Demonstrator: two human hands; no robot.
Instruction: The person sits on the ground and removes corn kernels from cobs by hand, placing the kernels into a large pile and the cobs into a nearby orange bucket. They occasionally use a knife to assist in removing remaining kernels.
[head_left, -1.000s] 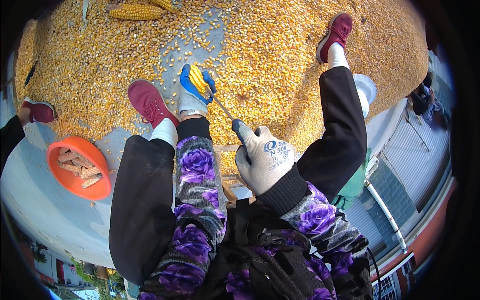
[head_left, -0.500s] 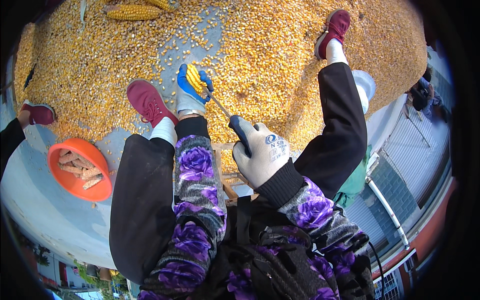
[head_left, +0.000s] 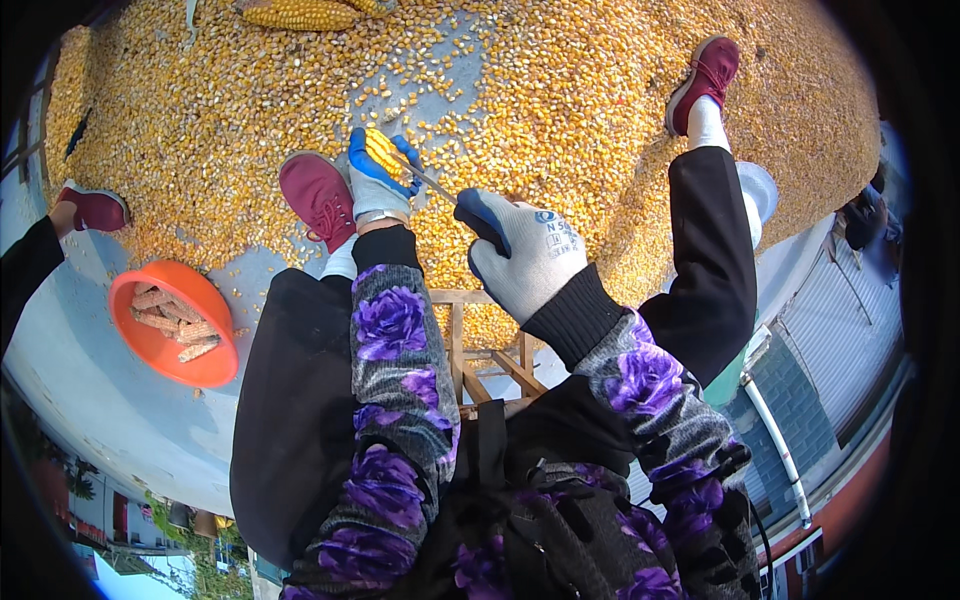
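My left hand (head_left: 376, 180), in a white and blue work glove, is closed round a partly visible ear of yellow corn (head_left: 381, 150). My right hand (head_left: 525, 245), gloved in white and dark blue, grips a tool with a thin metal shaft (head_left: 432, 184). Its handle is hidden inside my fist. The shaft slants up and left to the ear, and its tip meets the kernels near my left fingers. Loose corn kernels (head_left: 560, 110) lie in a broad layer beneath and beyond both hands.
An orange basin (head_left: 222, 345) of bare cobs stands at the left. Whole ears of corn (head_left: 300, 14) lie at the far edge. Below my hands is a wooden frame (head_left: 456, 345). Another person's red shoe (head_left: 98, 208) is at far left, and a pale round basin (head_left: 760, 190) behind my right leg.
My right hand has moved slightly away from my body, and the tool's shaft lies flatter against the ear. The ear has turned a little in my left hand. The whole view has shifted slightly.
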